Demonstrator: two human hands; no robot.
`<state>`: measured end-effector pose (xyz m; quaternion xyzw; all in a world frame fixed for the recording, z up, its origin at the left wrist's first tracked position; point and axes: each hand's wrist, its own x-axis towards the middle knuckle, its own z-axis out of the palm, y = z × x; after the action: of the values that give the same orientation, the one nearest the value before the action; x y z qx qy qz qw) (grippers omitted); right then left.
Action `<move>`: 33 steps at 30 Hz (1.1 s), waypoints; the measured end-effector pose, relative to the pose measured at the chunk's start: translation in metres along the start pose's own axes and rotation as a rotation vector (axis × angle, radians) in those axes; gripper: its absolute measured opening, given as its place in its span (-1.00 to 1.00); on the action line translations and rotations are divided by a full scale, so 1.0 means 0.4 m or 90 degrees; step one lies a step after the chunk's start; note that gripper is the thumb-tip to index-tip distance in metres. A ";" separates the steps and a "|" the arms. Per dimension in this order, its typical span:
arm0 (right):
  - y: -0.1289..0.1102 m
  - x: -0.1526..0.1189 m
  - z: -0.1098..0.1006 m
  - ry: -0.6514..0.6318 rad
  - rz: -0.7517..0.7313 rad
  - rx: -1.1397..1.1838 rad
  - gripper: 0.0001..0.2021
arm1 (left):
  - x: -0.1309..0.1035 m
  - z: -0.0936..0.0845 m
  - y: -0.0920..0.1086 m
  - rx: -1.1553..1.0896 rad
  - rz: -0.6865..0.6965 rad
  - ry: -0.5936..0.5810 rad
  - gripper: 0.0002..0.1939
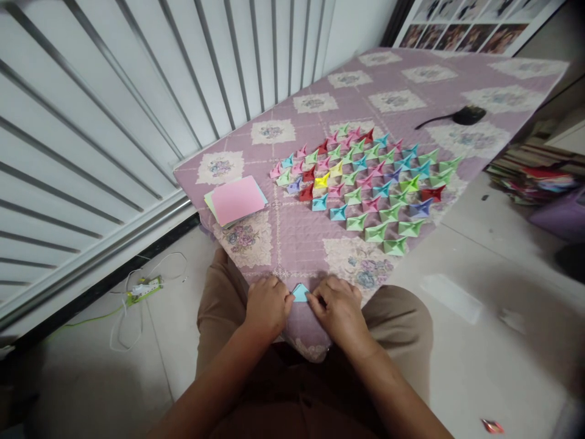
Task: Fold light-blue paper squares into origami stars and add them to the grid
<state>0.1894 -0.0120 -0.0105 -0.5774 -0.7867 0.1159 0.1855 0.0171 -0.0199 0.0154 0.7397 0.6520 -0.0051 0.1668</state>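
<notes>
A small piece of light blue paper (300, 294), folded to a triangle with its tip pointing away from me, lies at the near corner of the table. My left hand (269, 305) has curled fingers and pinches its left corner. At the right corner, my right hand (337, 303) grips the paper between thumb and fingers. Beyond the hands stand rows of folded paper pieces (353, 196) in green, pink, blue, red and yellow. A stack of coloured paper sheets (240, 200), pink on top, rests to the left.
A floral purple cloth covers the table (286, 235). Farther back on the right lies a black object with a thin tail (468, 114). A white slatted panel (150, 79) borders the left side. On the floor is a power strip (145, 290) with cables.
</notes>
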 end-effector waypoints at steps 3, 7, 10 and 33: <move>-0.001 -0.001 0.000 0.005 -0.003 -0.004 -0.79 | 0.001 0.001 0.000 0.009 0.003 -0.001 -0.79; -0.003 -0.004 -0.002 0.006 -0.004 0.003 -0.79 | 0.003 -0.002 0.000 0.011 0.003 -0.007 -0.80; -0.004 -0.005 -0.002 0.010 -0.004 0.005 -0.79 | 0.003 -0.005 0.000 0.009 0.004 -0.010 -0.80; 0.004 -0.013 -0.008 0.033 -0.021 0.046 -0.84 | 0.005 0.021 -0.047 0.031 0.316 0.036 -0.66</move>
<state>0.1936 -0.0165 -0.0092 -0.5603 -0.7861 0.1260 0.2286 0.0009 -0.0182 0.0023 0.8807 0.4545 0.0407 0.1268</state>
